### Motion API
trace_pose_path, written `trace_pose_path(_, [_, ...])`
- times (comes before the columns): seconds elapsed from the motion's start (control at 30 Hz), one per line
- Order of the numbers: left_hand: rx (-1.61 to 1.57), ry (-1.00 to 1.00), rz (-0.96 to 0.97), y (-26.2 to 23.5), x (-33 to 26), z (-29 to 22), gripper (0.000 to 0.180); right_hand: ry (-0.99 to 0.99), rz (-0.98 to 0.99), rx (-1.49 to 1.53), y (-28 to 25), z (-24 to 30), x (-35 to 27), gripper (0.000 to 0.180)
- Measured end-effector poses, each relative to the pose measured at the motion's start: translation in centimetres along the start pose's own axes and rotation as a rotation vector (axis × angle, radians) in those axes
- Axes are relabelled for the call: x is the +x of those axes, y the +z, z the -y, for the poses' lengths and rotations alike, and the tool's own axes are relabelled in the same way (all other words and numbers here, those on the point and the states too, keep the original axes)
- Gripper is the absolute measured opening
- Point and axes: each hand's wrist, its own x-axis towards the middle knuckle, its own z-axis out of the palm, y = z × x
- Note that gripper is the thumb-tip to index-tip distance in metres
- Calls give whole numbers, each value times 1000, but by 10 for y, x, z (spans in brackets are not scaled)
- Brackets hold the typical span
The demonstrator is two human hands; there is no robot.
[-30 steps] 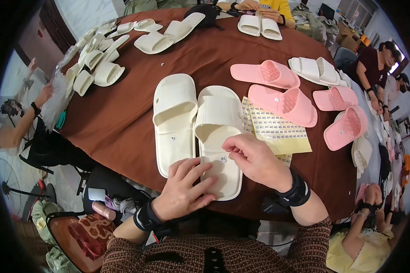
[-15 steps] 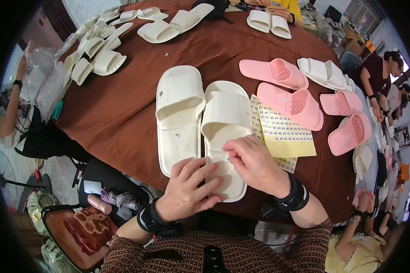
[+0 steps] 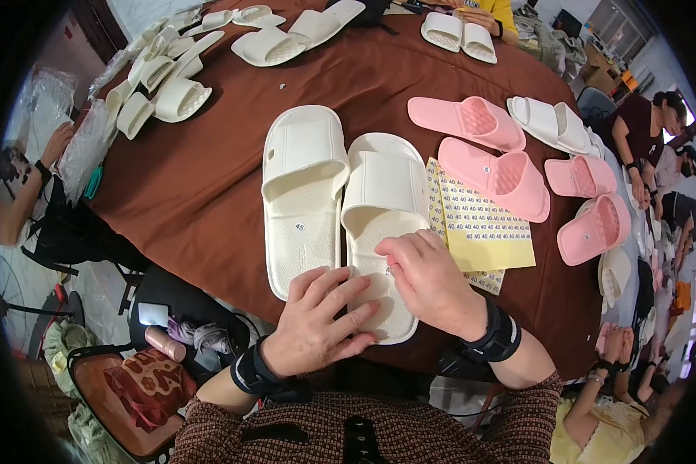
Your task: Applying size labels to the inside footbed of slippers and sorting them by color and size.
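Now | left hand (image 3: 317,321): grip open, flat on right cream slipper (image 3: 385,224) heel | right hand (image 3: 429,278): fingertips pinched on insole

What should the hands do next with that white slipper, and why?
Probably lift the right hand away. Its fingertips press the heel of the right white slipper, where the left slipper already shows a small round sticker. The left hand steadies the heel.

A round brown table (image 3: 209,178) carries cream slippers (image 3: 301,193), pink slippers (image 3: 495,174) and sticker sheets (image 3: 479,228)
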Motion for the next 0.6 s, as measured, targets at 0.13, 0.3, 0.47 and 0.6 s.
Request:
trace_pose_path(0.13, [-4,-4,16,-1,0,1,40,-12,20,-84,2,3,1,30])
trace_pose_path(0.3, [-4,-2,15,-1,1,0,40,6,4,-28,1,2,1,32])
trace_pose_path(0.47, [-8,-2,9,0,-2,3,40,100,-25,160,-1,2,-1,27])
trace_pose_path(0.6, [0,-1,10,2,-3,2,43,188,-17,330,-7,4,-3,20])
